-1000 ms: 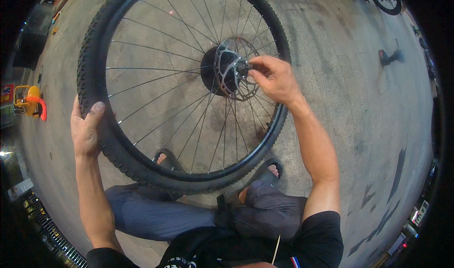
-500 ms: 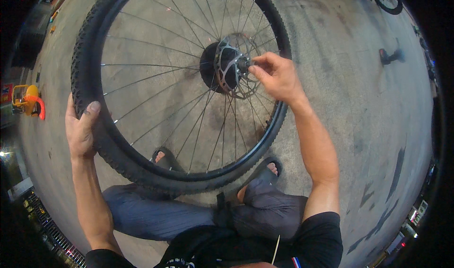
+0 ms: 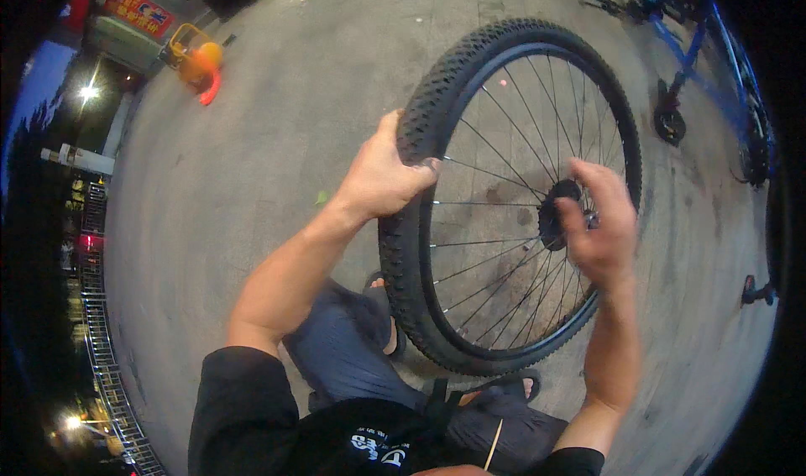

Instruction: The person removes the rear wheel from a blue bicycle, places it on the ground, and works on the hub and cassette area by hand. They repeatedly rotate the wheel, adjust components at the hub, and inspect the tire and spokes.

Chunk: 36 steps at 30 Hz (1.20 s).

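Observation:
A bicycle wheel with a knobby black tyre and thin spokes stands tilted in front of me, above my feet. My left hand is closed round the tyre on its left side, with the thumb lying over the inner edge. Beside the hub, my right hand has its thumb and fingers apart, slightly smeared by motion. Nothing shows between them. A dark round sprocket cluster sits at the hub, partly behind the right hand. The brake disc is not visible from this side.
A blue bicycle frame is at the far right, with a small dark wheel near it. A yellow machine with an orange hose stands at the far left. Railings line the left edge.
The wheel has moved right and swung round, now showing the sprocket side instead of the disc. My right hand has let go of the axle end; my left still grips the tyre. The view has turned.

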Each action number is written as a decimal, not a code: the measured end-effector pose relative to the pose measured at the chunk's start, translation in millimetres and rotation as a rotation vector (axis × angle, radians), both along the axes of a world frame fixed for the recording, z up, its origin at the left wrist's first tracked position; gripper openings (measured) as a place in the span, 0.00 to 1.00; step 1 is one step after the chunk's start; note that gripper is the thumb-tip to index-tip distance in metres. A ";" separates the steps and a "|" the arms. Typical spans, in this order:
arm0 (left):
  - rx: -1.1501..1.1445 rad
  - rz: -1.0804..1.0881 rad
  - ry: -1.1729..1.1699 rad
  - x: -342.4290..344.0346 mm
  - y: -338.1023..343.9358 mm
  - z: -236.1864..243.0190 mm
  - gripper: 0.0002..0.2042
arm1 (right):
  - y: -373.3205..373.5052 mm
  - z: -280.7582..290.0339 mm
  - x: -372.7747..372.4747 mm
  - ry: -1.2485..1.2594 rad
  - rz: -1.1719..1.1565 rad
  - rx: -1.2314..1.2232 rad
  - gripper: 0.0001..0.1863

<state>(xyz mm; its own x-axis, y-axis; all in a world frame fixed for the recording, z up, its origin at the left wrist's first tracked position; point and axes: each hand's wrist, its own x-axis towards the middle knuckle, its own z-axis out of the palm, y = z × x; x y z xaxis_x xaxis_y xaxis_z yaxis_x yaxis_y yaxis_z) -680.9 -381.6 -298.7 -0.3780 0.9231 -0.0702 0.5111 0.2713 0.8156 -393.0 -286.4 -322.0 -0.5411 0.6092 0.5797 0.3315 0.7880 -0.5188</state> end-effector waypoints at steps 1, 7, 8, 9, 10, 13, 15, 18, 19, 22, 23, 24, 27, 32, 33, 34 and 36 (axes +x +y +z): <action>-0.006 0.008 -0.015 -6.8 -6.4 -1.5 0.36 | -10.2 10.5 -27.0 0.030 0.118 0.026 0.24; 0.115 -0.106 -0.103 -2.1 4.4 -2.0 0.37 | -38.3 60.8 -103.4 0.268 0.578 -0.073 0.27; 0.077 -0.033 -0.111 6.0 4.4 2.2 0.37 | -42.9 62.2 -112.5 0.291 0.736 -0.164 0.28; 0.013 -0.043 -0.045 10.9 5.4 7.3 0.35 | -47.4 61.3 -119.3 0.295 0.870 -0.260 0.28; -0.077 -0.020 0.059 7.6 -6.7 20.9 0.34 | -56.4 65.9 -135.5 0.298 0.795 -0.154 0.30; 0.097 -0.050 -0.060 -6.4 -16.1 4.7 0.28 | -17.6 57.9 -143.9 0.199 0.208 0.202 0.28; 0.047 -0.018 -0.038 1.7 -10.6 14.0 0.27 | 29.7 49.3 -93.2 0.413 0.051 0.148 0.22; 0.057 -0.023 -0.131 1.2 -8.5 15.6 0.24 | 47.4 17.8 -3.3 0.197 -0.150 -0.227 0.16; 0.042 -0.028 -0.134 1.0 -5.8 18.1 0.23 | 48.8 2.5 22.9 0.039 -0.247 -0.229 0.15; 0.083 -0.073 -0.142 1.7 -4.1 10.5 0.23 | 35.2 -41.6 74.5 -0.262 -0.380 -0.391 0.15; 0.117 -0.071 -0.108 -3.0 -6.5 3.6 0.22 | 29.9 -53.9 78.3 -0.294 -0.382 -0.439 0.15; 0.129 -0.088 -0.091 -7.2 -8.0 -0.3 0.22 | 27.0 -62.6 82.9 -0.326 -0.384 -0.487 0.15; 0.116 -0.088 -0.124 -5.8 -9.2 -4.4 0.24 | 22.6 -76.6 90.0 -0.405 -0.360 -0.472 0.14; 0.110 -0.063 -0.177 -16.5 -7.1 -11.2 0.27 | 20.2 -94.3 84.0 -0.265 -0.395 -0.491 0.12; 0.123 -0.061 -0.206 -16.0 -6.3 -11.0 0.27 | 19.5 -100.2 80.9 -0.204 -0.398 -0.492 0.12; 0.091 -0.059 -0.190 -12.7 -8.4 -5.5 0.27 | 17.5 -104.3 82.3 -0.140 -0.398 -0.488 0.11; 0.117 -0.060 -0.178 -7.2 -11.7 -3.6 0.27 | 15.2 -110.3 89.3 -0.091 -0.370 -0.499 0.11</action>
